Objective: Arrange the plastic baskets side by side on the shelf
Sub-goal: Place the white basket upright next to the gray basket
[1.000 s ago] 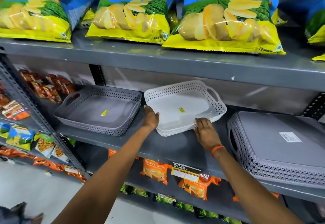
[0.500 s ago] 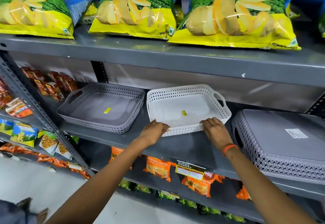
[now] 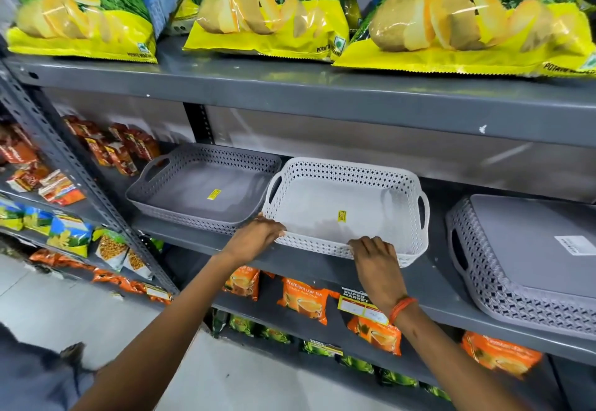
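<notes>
White basket [image 3: 346,207] sits on the shelf [image 3: 322,263], touching the grey basket [image 3: 206,186] on its left; your left hand [image 3: 256,238] and right hand [image 3: 375,257] both grip its front rim.

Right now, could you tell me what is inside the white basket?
Only a small yellow sticker on the white basket floor; the hands at its front rim hide part of that edge.

On the shelf [image 3: 322,268] I see three baskets in a row: the left basket [image 3: 206,184] touching the middle basket [image 3: 348,210], the upturned right basket [image 3: 529,255] apart.
</notes>
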Demonstrator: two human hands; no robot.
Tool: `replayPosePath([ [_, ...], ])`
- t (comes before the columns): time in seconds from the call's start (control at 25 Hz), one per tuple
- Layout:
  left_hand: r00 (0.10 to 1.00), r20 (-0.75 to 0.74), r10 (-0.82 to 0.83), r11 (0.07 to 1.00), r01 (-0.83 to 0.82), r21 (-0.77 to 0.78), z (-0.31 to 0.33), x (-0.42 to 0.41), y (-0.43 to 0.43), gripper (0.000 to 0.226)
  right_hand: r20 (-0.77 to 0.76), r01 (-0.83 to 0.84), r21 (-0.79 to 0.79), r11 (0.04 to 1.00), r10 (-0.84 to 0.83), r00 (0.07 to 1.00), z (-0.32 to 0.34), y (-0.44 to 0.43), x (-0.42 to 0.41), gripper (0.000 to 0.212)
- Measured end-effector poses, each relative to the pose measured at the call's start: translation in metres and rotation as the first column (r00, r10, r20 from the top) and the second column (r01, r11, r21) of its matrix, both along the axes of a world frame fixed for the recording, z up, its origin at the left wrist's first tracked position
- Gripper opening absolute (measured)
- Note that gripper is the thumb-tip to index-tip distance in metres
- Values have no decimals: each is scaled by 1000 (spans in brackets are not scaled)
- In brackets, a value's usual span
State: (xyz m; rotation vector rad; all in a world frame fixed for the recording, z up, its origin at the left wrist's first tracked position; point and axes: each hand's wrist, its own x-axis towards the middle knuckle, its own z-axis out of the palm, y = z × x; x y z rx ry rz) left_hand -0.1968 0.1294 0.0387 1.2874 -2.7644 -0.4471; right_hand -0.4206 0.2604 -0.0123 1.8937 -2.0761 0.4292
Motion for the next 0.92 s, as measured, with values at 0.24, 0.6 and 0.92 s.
replayPosePath([
  [0.24, 1000, -24, -18, 1000, 19, 12, 0, 3, 2, 30, -10, 9, 1, 1000, -9, 1000, 2, 2, 3, 41],
  [0.6, 998, -56, -4, 1000, 5, 20, -5, 9, -3, 29, 26, -20, 41, 999, 19, 999, 2, 3, 0, 45],
  [0.92, 975, -153, -160, 986, 151, -71, 18, -58, 26, 33, 146, 55, -104, 993, -39, 989, 35, 26, -28, 44],
])
